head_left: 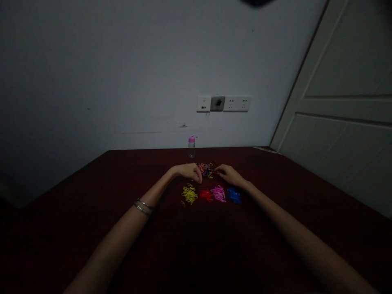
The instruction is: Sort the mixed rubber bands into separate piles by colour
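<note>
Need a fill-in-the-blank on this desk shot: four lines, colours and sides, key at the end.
1. Nearer the person than the mixed pile are ____ single-colour piles.
2. The leftmost of these is ____.
3. Between the red pile and the blue pile lies the ____ one.
4. Bracelets show only on the person's ____ side.

Key: four; yellow; pink; left

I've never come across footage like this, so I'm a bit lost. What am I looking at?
No machine here: one picture, from a camera worn on the head, looking forward and down at the wearer's bare hands. On the dark red table lie a yellow pile, red pile, pink pile and blue pile of small pieces. Behind them are a mixed-colour heap and a clear bottle. The left hand and right hand flank the heap; it's too dim to tell what, if anything, they hold.
</note>
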{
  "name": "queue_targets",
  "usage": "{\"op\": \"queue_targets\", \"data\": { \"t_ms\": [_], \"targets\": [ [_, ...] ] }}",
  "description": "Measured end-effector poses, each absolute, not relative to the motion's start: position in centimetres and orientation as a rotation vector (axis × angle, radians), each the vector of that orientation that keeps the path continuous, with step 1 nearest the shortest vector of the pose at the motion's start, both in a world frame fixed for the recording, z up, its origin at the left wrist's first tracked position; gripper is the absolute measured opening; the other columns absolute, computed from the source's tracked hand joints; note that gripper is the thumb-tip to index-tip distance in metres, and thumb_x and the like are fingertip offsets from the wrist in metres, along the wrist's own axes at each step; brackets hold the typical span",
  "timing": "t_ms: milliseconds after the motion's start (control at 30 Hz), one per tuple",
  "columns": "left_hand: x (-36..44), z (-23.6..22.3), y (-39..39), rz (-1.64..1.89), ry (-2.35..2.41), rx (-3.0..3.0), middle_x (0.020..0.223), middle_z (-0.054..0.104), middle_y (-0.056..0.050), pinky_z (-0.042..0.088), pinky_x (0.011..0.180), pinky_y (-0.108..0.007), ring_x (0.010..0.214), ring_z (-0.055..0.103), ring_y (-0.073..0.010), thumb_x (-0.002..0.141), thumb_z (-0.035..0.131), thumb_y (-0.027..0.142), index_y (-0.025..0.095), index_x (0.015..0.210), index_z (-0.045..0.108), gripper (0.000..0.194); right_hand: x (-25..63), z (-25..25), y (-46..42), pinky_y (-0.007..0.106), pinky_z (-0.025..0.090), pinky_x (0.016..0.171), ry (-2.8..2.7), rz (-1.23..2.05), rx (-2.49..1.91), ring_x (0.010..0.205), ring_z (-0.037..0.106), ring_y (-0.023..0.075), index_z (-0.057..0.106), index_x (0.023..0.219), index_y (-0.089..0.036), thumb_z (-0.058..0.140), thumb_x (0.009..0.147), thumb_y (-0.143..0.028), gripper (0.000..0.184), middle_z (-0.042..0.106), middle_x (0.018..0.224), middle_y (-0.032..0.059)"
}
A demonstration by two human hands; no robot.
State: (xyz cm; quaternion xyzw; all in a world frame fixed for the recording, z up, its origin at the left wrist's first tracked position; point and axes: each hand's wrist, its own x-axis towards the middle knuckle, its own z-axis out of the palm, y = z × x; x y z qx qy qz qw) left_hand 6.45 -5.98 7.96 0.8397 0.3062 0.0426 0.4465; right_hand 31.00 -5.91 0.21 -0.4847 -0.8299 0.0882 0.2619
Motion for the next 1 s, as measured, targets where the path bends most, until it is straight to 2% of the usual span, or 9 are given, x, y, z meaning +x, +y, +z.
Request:
{"op": "queue_targets", "data": {
  "t_ms": [300,400,533,667,867,1000],
  "targets": [
    [4.3,7.7,-3.6,0.365,0.835,2.072,0.058,0.062,-0.002,0.033,0.051,-0.019,0.049,0.045,-0.0068,0.059,0.059,0.016,0.012,0.067,0.07,0.014,30.6,1.6,-6.7,0.028,0.043,0.078,-2.167,0.308,-1.311,0.087,0.057,0.0166,0.061,0.098,-0.017,0.047,0.077,-0.015,0.026,0.063,0.097,0.0072],
    [2.9,6.9,-2.0,0.462,0.924,2.06,0.061,0.062,-0.003,0.033,0.052,-0.02,0.052,0.045,-0.0071,0.062,0.059,0.02,0.01,0.073,0.07,0.019,29.5,4.0,-8.0,0.025,0.043,0.068,-2.122,0.49,-1.231,0.073,0.056,0.0136,0.06,0.097,-0.013,0.046,0.075,-0.015,0.026,0.063,0.083,0.0054],
    [1.4,6.3,-0.9,0.541,1.038,1.994,0.068,0.064,-0.006,0.035,0.053,-0.022,0.056,0.048,-0.0087,0.063,0.059,0.023,0.008,0.077,0.069,0.023,27.3,6.5,-10.3,0.022,0.041,0.058,-2.305,0.82,-1.045,0.063,0.052,0.0104,0.06,0.097,-0.013,0.047,0.071,-0.013,0.029,0.06,0.074,0.002],
    [1.5,5.9,-1.0,0.589,1.075,1.982,0.07,0.064,-0.006,0.036,0.055,-0.021,0.057,0.049,-0.0089,0.062,0.06,0.023,0.008,0.078,0.068,0.024,26.0,6.6,-11.3,0.021,0.041,0.056,-2.464,1.031,-1.002,0.062,0.053,0.0106,0.063,0.093,-0.013,0.052,0.067,-0.013,0.028,0.06,0.071,0.0017],
    [2.9,4.8,-1.6,0.497,1.101,2.191,0.059,0.059,-0.002,0.033,0.052,-0.021,0.053,0.044,-0.0087,0.062,0.06,0.027,0.008,0.076,0.068,0.025,27.8,6.8,-10.1,0.024,0.043,0.059,-2.325,0.984,-1.105,0.065,0.054,0.0119,0.064,0.091,-0.013,0.057,0.065,-0.02,0.028,0.061,0.072,0.0024],
    [3.6,4.3,-2.1,0.435,1.086,2.371,0.062,0.059,0.0,0.032,0.054,-0.02,0.056,0.045,-0.0088,0.064,0.059,0.025,0.01,0.076,0.068,0.021,30.2,6.6,-9.0,0.026,0.043,0.062,-2.147,0.877,-1.188,0.065,0.054,0.0124,0.065,0.086,-0.012,0.056,0.065,-0.022,0.025,0.062,0.073,0.0041]
  ]
}}
